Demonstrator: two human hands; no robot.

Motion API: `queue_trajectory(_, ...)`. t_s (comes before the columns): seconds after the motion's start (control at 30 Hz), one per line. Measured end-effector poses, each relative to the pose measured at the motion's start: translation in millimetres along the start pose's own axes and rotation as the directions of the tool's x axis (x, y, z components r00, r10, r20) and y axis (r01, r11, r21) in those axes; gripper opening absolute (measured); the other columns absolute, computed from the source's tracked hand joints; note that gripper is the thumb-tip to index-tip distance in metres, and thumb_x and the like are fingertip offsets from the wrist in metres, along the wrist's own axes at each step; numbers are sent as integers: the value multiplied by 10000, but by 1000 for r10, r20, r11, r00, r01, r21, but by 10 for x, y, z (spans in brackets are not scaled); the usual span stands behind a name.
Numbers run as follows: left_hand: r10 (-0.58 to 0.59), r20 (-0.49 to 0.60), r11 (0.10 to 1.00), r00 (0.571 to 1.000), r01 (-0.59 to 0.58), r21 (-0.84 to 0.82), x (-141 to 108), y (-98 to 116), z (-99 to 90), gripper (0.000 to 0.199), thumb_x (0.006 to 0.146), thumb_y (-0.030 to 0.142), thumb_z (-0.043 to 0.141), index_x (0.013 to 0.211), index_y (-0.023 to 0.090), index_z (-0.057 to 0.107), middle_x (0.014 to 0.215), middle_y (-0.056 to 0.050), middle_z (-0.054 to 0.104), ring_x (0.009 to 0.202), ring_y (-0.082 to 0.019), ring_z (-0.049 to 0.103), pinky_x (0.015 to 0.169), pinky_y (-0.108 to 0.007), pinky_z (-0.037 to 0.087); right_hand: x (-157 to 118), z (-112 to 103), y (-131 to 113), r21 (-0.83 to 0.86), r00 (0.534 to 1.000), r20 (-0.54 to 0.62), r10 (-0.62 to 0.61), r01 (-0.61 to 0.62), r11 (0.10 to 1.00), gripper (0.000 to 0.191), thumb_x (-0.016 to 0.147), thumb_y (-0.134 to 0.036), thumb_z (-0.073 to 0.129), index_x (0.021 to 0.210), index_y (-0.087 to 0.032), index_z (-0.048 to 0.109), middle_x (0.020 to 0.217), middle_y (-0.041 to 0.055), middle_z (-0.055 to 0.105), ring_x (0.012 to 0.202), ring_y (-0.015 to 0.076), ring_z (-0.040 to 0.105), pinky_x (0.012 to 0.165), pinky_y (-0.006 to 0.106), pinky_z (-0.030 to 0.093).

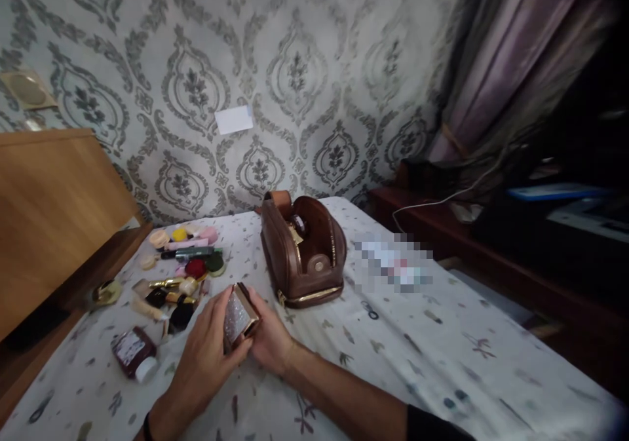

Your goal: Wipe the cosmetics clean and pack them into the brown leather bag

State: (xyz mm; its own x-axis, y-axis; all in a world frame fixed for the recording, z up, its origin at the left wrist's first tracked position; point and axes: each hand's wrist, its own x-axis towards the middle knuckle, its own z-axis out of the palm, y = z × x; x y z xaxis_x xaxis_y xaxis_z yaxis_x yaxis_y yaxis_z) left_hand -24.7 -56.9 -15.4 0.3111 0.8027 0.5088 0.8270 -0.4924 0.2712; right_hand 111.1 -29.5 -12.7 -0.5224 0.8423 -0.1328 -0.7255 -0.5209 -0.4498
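A small glittery box with gold edges is held between both hands, above the patterned cloth. My left hand wraps its left side, with the thumb along the lower edge. Around its right side closes my right hand, its fingers partly hidden behind the box. Just beyond the hands stands a brown leather bag, unzipped, with a few small items visible inside. To the left lie several cosmetics, among them a red round jar, a dark green tube and a black round item.
A dark red bottle with a white cap lies at the front left. Wooden furniture borders the left side. Right of the bag is a blurred-out patch. A white cable crosses the dark red furniture.
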Motion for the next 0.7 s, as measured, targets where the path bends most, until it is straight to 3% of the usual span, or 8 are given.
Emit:
queue_trajectory(0.17, -41, -74, 990, 996, 30, -141, 115, -62, 101, 743, 842, 322, 576, 1493, 234, 229, 1434, -175, 468, 1301, -349, 502, 1008, -552, 485, 11, 54, -77, -35, 992, 79, -102, 105, 994, 573, 620, -673, 747, 892, -170, 708, 864, 60, 740, 902, 241, 667, 886, 371, 472)
queue_trajectory(0.27, -85, -85, 965, 993, 61, -254, 212, -39, 66, 772, 843, 351, 584, 1505, 231, 204, 1437, -183, 450, 1293, -347, 506, 998, -539, 497, 3, 66, -118, 21, 982, 59, -179, 178, 984, 595, 596, -655, 780, 971, -201, 693, 892, 39, 744, 893, 234, 667, 883, 381, 474)
queue_trajectory(0.4, -101, -34, 941, 994, 84, -329, 363, 57, -35, 804, 845, 322, 578, 1525, 256, 154, 1436, -178, 428, 1269, -326, 525, 895, -459, 573, -73, 67, -171, 37, 977, 92, -190, 188, 982, 516, 630, -556, 814, 957, -183, 667, 881, 39, 736, 829, 213, 667, 831, 376, 492)
queue_trajectory(0.47, -38, -4, 959, 999, 35, -283, 453, 110, -109, 784, 827, 294, 591, 1511, 265, 208, 1423, -168, 436, 1262, -329, 526, 855, -442, 589, -128, 53, -205, -1, 973, 104, -204, 205, 979, 462, 650, -501, 825, 929, -175, 652, 846, 28, 723, 760, 185, 662, 785, 352, 499)
queue_trajectory(0.6, 139, 63, 982, 988, -129, -140, 650, 211, -287, 725, 752, 210, 619, 1428, 261, 363, 1322, -123, 536, 1221, -313, 556, 960, -477, 530, -195, -33, -260, -54, 978, 63, -198, 201, 978, 491, 660, -526, 815, 946, -183, 613, 763, -3, 694, 616, 145, 644, 672, 312, 491)
queue_trajectory(0.7, 191, 160, 977, 968, -172, -129, 783, 274, -433, 671, 726, 184, 610, 1367, 277, 434, 1265, -86, 582, 1146, -273, 607, 914, -396, 558, -208, -105, -280, -54, 978, 31, -206, 207, 977, 569, 616, -516, 846, 1008, -195, 588, 763, -8, 690, 625, 162, 663, 648, 311, 486)
